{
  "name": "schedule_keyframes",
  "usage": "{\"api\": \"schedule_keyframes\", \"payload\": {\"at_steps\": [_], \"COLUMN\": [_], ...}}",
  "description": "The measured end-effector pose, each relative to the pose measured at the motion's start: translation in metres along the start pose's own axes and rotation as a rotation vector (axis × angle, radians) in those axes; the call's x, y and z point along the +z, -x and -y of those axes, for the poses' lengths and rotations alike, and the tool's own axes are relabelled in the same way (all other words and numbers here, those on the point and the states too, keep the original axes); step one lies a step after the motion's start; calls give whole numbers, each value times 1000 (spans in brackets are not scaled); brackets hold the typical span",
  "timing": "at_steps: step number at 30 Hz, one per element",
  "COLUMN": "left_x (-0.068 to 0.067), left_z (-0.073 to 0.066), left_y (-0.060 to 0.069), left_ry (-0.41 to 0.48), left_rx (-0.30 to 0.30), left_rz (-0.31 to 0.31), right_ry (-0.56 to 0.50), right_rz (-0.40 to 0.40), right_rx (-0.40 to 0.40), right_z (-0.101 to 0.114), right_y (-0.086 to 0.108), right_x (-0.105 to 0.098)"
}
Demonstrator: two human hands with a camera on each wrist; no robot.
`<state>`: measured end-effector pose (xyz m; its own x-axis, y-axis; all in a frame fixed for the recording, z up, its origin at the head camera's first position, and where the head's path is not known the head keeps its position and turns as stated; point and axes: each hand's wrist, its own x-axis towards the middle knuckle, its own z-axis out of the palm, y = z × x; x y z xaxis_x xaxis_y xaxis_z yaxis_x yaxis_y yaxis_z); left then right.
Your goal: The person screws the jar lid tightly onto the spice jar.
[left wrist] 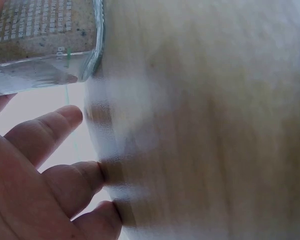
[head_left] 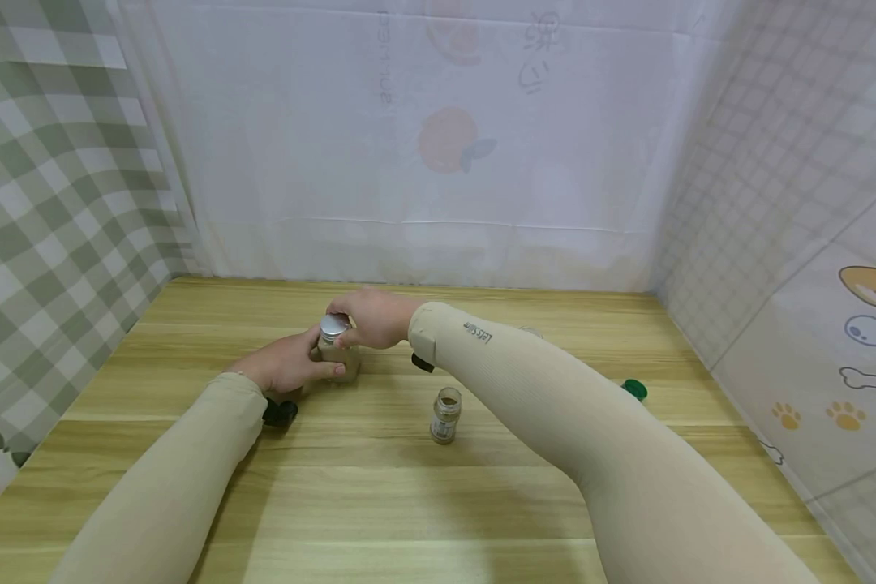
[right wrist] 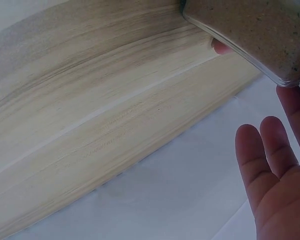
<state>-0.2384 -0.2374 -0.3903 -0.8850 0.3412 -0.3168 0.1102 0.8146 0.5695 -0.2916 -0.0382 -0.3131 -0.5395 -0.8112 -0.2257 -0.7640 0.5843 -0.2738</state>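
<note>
A square glass jar (head_left: 349,363) of brown seasoning with a silver lid (head_left: 333,326) is at the left back of the table. My left hand (head_left: 286,362) grips the jar's body with thumb and fingers. Around the lid are the thumb and fingers of my right hand (head_left: 380,318). In the left wrist view, the jar (left wrist: 45,37) shows printed text, and the lower fingers of my left hand (left wrist: 55,170) are off the glass. In the right wrist view, the jar (right wrist: 255,35) is tilted in the picture, with several fingers of my right hand (right wrist: 280,185) spread below it.
A small open glass bottle (head_left: 445,415) with a label stands at the table's middle. Beyond my right forearm lies a green cap (head_left: 635,389), and a clear rim (head_left: 531,332) shows partly behind the sleeve. Cloth walls enclose the wooden table (head_left: 380,503) at the back and sides.
</note>
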Motion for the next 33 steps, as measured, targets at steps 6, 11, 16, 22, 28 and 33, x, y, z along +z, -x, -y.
{"api": "schedule_keyframes", "payload": {"at_steps": [6, 11, 16, 22, 28, 33], "left_x": [0, -1, -1, -1, -1, -2], "left_z": [0, 0, 0, 0, 0, 1], "left_y": [-1, -1, -1, 0, 0, -1], "left_ry": [-2, -2, -13, 0, 10, 14], "left_rx": [6, 8, 3, 17, 22, 12], "left_rz": [-1, -1, -2, 1, 15, 27], "right_ry": [-12, -9, -4, -12, -29, -33], "right_rz": [0, -3, -9, -10, -7, 6], "right_rx": [2, 8, 9, 13, 12, 25], "right_z": [-1, -1, -2, -2, -1, 0], "right_y": [0, -1, -2, -3, -2, -1], "right_x": [0, 1, 1, 2, 1, 0]}}
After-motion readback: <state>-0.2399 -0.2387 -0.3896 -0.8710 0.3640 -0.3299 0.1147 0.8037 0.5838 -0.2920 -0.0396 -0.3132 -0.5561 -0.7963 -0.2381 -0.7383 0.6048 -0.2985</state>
